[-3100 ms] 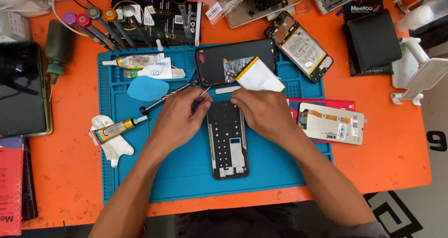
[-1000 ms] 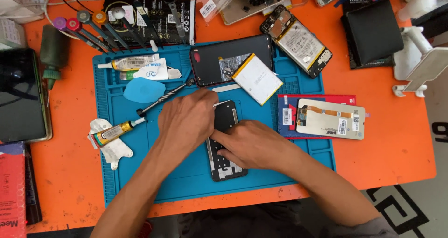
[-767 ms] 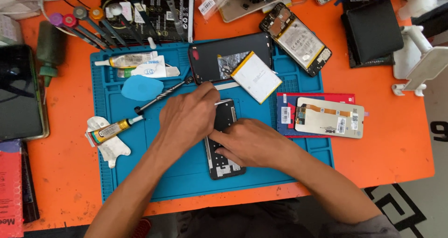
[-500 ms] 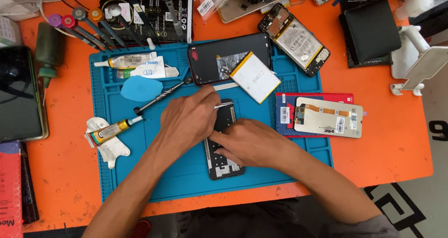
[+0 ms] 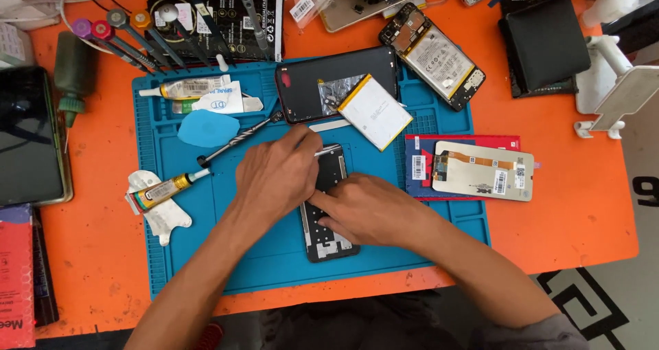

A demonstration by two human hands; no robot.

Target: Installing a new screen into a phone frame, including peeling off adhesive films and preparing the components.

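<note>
A black phone frame lies lengthwise in the middle of the blue work mat. My left hand rests over the frame's upper left and pinches a thin metal tweezer, whose end pokes out at the frame's top edge. My right hand comes in from the right and lies flat on the frame's middle, fingertips pressing down on it. Both hands hide most of the frame's upper half.
On the mat are a glue tube, a blue pick, a screwdriver, a black back cover and a white battery. A replacement screen lies right, an opened phone behind, a tablet left.
My right hand has come down from the frame's top end to its middle. Over the last second both hands stay almost still.
</note>
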